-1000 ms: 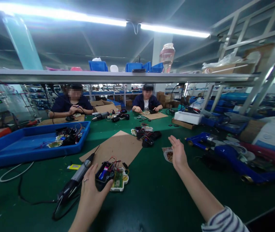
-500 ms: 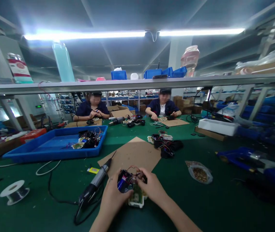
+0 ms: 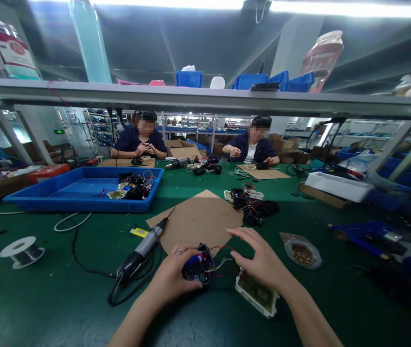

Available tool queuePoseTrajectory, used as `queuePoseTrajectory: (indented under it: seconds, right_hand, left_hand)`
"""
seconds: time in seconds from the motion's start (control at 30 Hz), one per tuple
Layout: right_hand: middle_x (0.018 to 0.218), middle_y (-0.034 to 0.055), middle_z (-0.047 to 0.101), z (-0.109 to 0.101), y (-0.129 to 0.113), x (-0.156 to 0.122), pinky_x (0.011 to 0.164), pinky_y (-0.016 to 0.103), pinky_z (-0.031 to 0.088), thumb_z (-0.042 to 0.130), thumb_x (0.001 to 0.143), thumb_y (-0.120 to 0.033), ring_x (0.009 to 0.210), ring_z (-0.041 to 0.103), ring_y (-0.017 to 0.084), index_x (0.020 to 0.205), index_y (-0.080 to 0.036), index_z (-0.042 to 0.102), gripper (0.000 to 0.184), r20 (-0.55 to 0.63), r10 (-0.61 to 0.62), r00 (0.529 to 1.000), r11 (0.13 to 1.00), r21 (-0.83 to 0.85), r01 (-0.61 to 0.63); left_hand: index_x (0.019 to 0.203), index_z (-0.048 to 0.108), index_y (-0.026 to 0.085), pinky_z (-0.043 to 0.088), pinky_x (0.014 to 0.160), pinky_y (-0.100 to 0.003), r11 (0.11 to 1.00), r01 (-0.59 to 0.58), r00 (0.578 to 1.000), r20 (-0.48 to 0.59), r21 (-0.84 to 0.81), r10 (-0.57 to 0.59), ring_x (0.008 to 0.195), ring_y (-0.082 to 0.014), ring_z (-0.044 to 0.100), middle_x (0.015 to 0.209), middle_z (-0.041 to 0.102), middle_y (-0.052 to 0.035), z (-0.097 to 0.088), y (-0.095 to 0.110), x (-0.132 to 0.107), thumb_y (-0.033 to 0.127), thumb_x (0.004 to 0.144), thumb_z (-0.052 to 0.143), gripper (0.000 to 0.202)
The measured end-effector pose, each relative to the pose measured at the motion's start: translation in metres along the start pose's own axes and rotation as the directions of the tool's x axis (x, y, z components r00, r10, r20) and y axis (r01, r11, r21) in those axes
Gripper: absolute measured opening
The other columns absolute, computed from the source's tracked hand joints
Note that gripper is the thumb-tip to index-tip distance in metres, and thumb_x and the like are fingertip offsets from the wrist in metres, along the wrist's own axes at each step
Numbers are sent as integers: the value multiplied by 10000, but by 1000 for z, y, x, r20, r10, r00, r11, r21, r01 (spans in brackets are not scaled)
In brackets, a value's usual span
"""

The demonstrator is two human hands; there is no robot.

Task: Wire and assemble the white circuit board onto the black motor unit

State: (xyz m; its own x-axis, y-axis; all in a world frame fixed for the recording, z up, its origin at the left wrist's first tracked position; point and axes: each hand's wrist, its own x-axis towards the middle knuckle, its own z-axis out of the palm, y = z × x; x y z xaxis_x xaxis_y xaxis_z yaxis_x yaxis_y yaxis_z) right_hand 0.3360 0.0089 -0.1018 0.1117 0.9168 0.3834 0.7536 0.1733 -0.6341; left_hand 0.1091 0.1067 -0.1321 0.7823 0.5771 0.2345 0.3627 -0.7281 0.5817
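Note:
My left hand (image 3: 171, 275) is closed around a black plastic housing (image 3: 207, 255) with a blue part inside. Thin red, white and yellow wires (image 3: 223, 263) run from the housing toward a green circuit board in a white plastic frame (image 3: 258, 293), which lies tilted on the right. Over the top of this board is my right hand (image 3: 261, 258), thumb and fingers spread apart, with nothing gripped between them. Beyond both hands lies a brown cardboard sheet (image 3: 198, 217). To the left of my left hand rests a soldering iron (image 3: 142, 250) with a black cord.
A blue tray (image 3: 71, 205) with wired parts stands at the left, a solder wire spool (image 3: 22, 251) nearer. Further wired assemblies (image 3: 251, 205) lie past the cardboard. A bag of small brass-coloured pieces (image 3: 302, 253) is at right. Two co-workers (image 3: 140, 140) sit opposite, below a shelf (image 3: 191, 96).
The board has moved right and away from the housing, exposing the wires. My right hand has opened and shifted right. The camera view has tipped down.

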Motion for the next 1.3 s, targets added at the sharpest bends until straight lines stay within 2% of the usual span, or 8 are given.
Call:
queuePoseTrajectory:
  seconds: [0.13,0.37,0.53,0.67,0.8,0.9,1.1,1.3]
  right_hand:
    - [874,15,582,0,-29,-8,720,264,387,580,764,-176,828,511,155,879,-209,602,121,150,-158,976,987,60,151]
    - [868,23,552,8,-27,-10,715,320,320,686,620,-108,842,465,205,723,-171,592,153,322,60,945,921,-383,72]
    - [904,13,571,8,-21,-6,784,299,343,560,813,-234,885,493,168,773,-189,571,61,207,-46,977,993,-98,67]
    - [1052,63,554,27,8,2,869,339,335,529,816,-368,991,495,212,756,-174,555,205,-36,174,984,983,65,-172]
    - [767,52,619,41,37,9,676,292,423,498,802,-426,717,579,181,851,-145,562,292,209,315,926,894,262,-363]
    - [799,57,639,31,41,7,656,267,436,513,783,-413,726,588,169,952,-123,606,349,342,314,886,868,276,-414]
    - [656,39,575,-7,36,-4,574,262,362,610,726,-409,619,511,150,705,-111,621,300,425,368,827,884,117,-453]
    - [1129,83,498,-14,15,-3,859,298,398,573,798,-426,1019,509,194,763,-136,604,294,461,89,883,834,451,-319]
  left_hand:
    - [1109,564,232,339,984,-390,996,-47,997,-51,82,51,1173,-249,407,1267,444,-82,10,3,-3,278,616,702,514]
    - [1049,575,237,359,941,-396,973,-82,988,-113,215,108,1117,-250,437,1246,467,-51,30,12,-1,345,536,765,557]
    - [1006,567,225,367,923,-375,976,-70,992,-84,208,90,1084,-237,446,1219,502,-20,29,9,2,317,508,778,549]
    - [1061,536,216,349,948,-374,980,-75,997,-3,184,77,1098,-242,423,1235,501,-14,25,8,4,317,484,788,637]
    - [1228,430,257,348,953,-357,989,-39,999,9,142,39,1102,-225,412,1205,505,-21,21,8,4,284,496,785,814]
    - [1224,449,265,300,999,-366,981,-110,994,42,158,105,1148,-225,375,1251,480,-9,19,8,2,283,518,776,778]
    - [1194,507,291,266,1022,-383,965,-162,987,46,207,155,1191,-225,342,1313,430,9,18,9,-1,344,620,724,616]
    - [1029,618,296,318,960,-385,979,-107,991,-57,172,118,1082,-191,447,1176,545,11,25,16,5,425,856,490,250]
